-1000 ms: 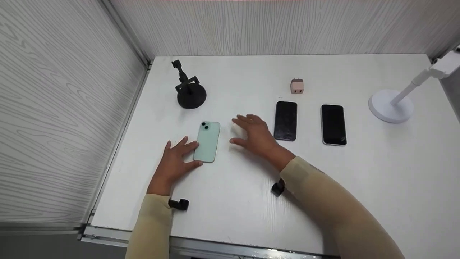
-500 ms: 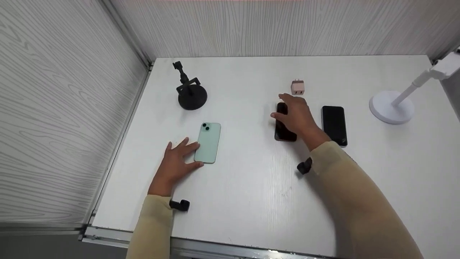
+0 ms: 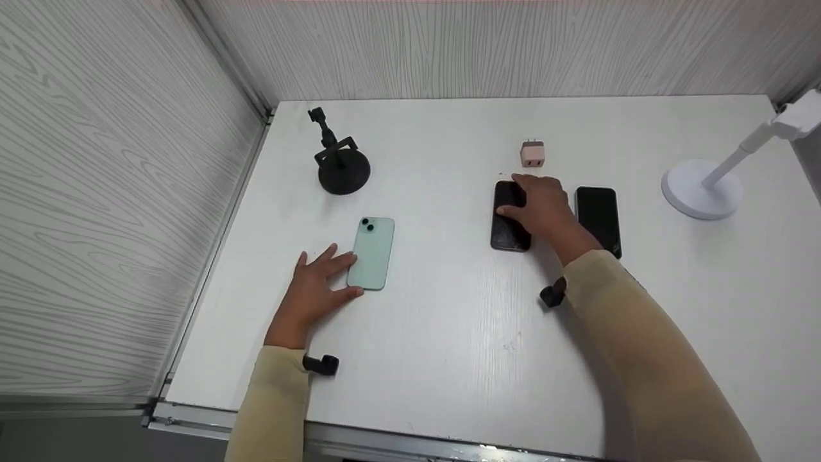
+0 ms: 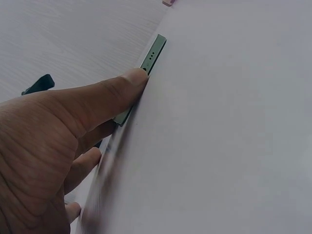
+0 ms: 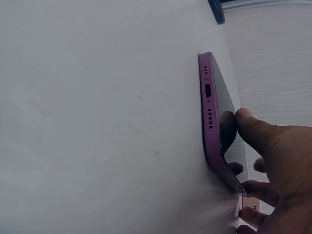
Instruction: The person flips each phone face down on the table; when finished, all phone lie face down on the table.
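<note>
A mint-green phone (image 3: 374,253) lies back-up on the white table. My left hand (image 3: 313,290) rests around its lower left corner, thumb at the bottom edge and index finger at the left side, other fingers spread. In the left wrist view, the thumb covers part of the phone's green bottom edge (image 4: 155,52). My right hand (image 3: 546,206) is over the right part of a dark-screened phone (image 3: 508,232). Its thumb reaches over the screen and its fingers are by the right edge. The right wrist view shows this phone's purple frame (image 5: 210,109) and charging port.
A second dark-screened phone (image 3: 596,218) lies right of my right hand, partly behind the wrist. A pink charger plug (image 3: 532,154) sits behind. A black stand (image 3: 344,173) is at back left, a white stand (image 3: 699,189) at back right. Panels wall the left and back.
My right hand has moved right, away from beside the green phone, to over the middle phone, and lately a little further right. The left hand has stayed at the green phone.
</note>
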Demonstrator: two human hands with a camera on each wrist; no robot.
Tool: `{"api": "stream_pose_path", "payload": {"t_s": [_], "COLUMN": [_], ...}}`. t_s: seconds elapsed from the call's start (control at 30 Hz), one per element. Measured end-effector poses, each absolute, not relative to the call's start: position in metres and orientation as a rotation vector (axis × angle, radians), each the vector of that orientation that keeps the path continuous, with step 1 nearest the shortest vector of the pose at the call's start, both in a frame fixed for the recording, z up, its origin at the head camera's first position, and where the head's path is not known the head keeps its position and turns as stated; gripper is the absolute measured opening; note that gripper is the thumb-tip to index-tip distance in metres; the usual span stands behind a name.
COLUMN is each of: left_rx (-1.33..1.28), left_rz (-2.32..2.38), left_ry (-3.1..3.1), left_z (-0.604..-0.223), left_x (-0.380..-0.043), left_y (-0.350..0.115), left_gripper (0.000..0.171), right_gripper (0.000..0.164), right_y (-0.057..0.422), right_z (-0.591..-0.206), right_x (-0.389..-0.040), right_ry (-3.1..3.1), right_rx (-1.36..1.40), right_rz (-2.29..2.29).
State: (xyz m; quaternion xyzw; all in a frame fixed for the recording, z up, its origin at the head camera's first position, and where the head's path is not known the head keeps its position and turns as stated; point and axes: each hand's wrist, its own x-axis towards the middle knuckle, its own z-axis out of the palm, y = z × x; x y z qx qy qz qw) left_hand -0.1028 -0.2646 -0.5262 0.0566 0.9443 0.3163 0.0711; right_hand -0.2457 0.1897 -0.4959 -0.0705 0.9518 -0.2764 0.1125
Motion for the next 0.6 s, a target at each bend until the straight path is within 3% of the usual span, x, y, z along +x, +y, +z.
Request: {"api": "stream_pose_path", "payload": {"t_s": [0.6], "left_rx": [0.168], "left_rz": [0.964], "left_ry": [2.845], "left_z": [-0.5253], "left_x": [-0.1029], "left_y": [-0.2638], "left_gripper": [0.079], "right_gripper": [0.077], "right_y": [0.1879], "right_z": [-0.5021], "right_x": [-0.2356], "right_ry": [2.85], "right_rx": [-0.233], "right_rz": [-0.778]}}
